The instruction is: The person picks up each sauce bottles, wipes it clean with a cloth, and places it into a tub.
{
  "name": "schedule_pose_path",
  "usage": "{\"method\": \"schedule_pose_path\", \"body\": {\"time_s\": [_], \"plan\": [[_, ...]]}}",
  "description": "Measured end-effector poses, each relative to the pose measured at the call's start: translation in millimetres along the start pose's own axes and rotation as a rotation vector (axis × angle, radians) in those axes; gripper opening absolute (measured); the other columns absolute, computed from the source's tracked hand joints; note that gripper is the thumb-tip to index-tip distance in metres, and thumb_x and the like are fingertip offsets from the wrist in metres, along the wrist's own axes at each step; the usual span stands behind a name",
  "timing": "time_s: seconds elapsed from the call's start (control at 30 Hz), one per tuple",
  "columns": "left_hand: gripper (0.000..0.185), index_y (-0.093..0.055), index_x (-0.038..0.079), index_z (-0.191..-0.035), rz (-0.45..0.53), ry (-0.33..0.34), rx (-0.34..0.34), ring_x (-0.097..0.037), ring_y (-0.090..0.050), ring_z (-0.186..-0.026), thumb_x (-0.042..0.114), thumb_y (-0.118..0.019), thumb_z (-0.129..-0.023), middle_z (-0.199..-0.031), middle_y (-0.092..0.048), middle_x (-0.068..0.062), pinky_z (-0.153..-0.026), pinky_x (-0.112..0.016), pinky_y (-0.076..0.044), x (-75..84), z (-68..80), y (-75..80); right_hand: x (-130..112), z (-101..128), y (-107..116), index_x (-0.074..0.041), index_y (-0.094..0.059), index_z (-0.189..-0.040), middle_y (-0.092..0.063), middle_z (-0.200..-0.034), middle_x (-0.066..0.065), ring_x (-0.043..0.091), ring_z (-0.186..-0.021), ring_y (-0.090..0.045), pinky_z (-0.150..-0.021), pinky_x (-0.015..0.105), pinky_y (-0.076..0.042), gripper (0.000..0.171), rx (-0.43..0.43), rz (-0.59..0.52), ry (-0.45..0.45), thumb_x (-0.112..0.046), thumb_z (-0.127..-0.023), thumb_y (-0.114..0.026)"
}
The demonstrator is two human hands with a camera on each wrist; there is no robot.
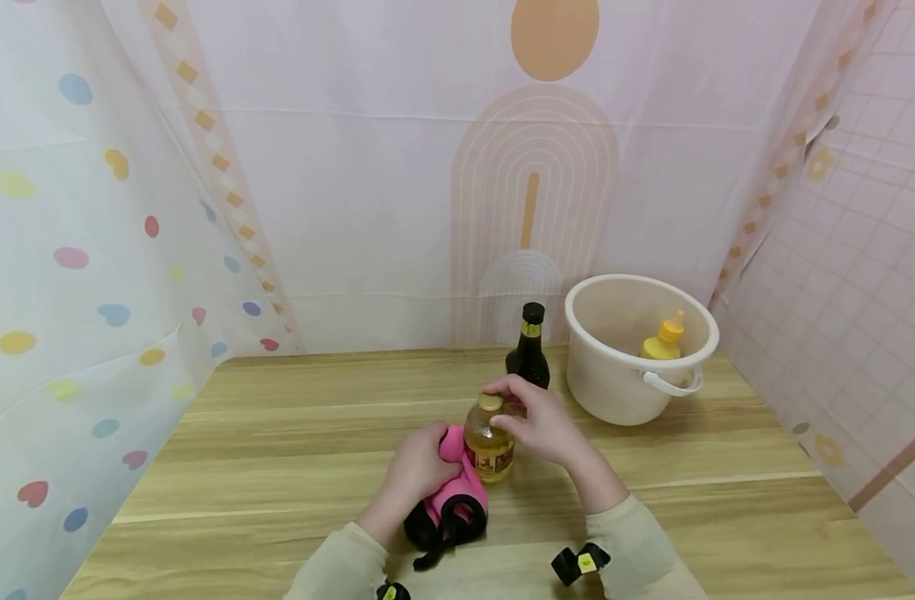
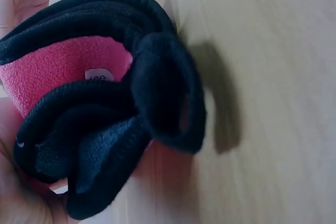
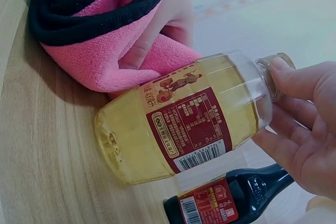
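From the head view we see our right hand [image 1: 536, 421] pinching the cap and neck of a small clear plastic bottle of yellow oil [image 1: 489, 442] that stands on the pale wooden table [image 1: 277, 433], while our left hand [image 1: 416, 471] clutches a pink fleece cloth with black trim [image 1: 457, 500] pressed against the bottle's side. A dark glass bottle with a black cap [image 1: 528, 350] stands just behind, and a cream plastic bucket [image 1: 630, 367] holding a yellow squeeze bottle [image 1: 663, 337] sits to the right. Patterned pastel sheets hang around the table.

In the left wrist view, the cloth [image 2: 105, 108] is bunched in rolled folds in our palm, fingers wrapped around it.

In the right wrist view, our fingertips [image 3: 294, 77] clamp the gold cap, and the red label [image 3: 189, 119] faces the camera with the pink fleece [image 3: 115, 51] against the bottle's far side. To wipe well, we judge it best to steady the bottle firmly at the neck, keep its base flat on the wood, and sweep the fleece around the body without nudging the dark bottle [image 3: 226, 200] close by.
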State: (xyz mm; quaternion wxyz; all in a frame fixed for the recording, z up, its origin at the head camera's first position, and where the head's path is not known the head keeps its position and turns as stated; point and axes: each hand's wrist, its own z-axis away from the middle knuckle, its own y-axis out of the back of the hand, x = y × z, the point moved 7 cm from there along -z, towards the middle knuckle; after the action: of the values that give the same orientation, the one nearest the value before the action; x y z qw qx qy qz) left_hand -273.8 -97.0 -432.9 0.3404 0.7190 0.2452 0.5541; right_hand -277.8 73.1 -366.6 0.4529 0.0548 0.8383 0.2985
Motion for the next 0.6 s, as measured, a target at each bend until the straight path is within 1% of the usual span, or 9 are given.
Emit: {"method": "schedule_pose_path", "body": {"time_s": [0.1,0.37,0.6], "plan": [[0.028,-0.062,0.008,-0.088,-0.012,0.007,-0.001,-0.017,-0.053,-0.067,0.012,-0.082,-0.070,-0.074,-0.059,0.001,-0.060,-0.035,-0.047,0.1,-0.3,0.7,-0.6,0.2,0.1,-0.007,-0.061,-0.121,-0.065,-0.118,0.008,0.023,-0.107,-0.065,-0.092,0.034,-0.052,0.035,0.001,0.001,0.001,0.001,-0.088,-0.071],[0.028,-0.062,0.008,-0.087,-0.016,-0.013,0.000,-0.017,-0.053,-0.066,0.011,-0.083,-0.070,-0.074,-0.058,0.000,-0.059,-0.035,-0.046,2.4,1.5,2.6,-0.6,0.8,1.5,-0.007,-0.061,-0.123,-0.065,-0.117,0.007,0.022,-0.107,-0.064,-0.092,0.035,-0.052,0.035,-0.015,0.013,-0.017,0.001,-0.089,-0.070],[0.028,-0.063,0.007,-0.089,-0.050,-0.015,-0.003,-0.018,-0.055,-0.068,0.011,-0.084,-0.070,-0.076,-0.061,-0.002,-0.061,-0.037,-0.047,3.4,2.6,7.0,-2.4,0.5,1.6,-0.006,-0.060,-0.124,-0.064,-0.119,0.008,0.022,-0.107,-0.063,-0.092,0.037,-0.052,0.035,-0.036,0.010,-0.002,0.002,-0.090,-0.068]]}}
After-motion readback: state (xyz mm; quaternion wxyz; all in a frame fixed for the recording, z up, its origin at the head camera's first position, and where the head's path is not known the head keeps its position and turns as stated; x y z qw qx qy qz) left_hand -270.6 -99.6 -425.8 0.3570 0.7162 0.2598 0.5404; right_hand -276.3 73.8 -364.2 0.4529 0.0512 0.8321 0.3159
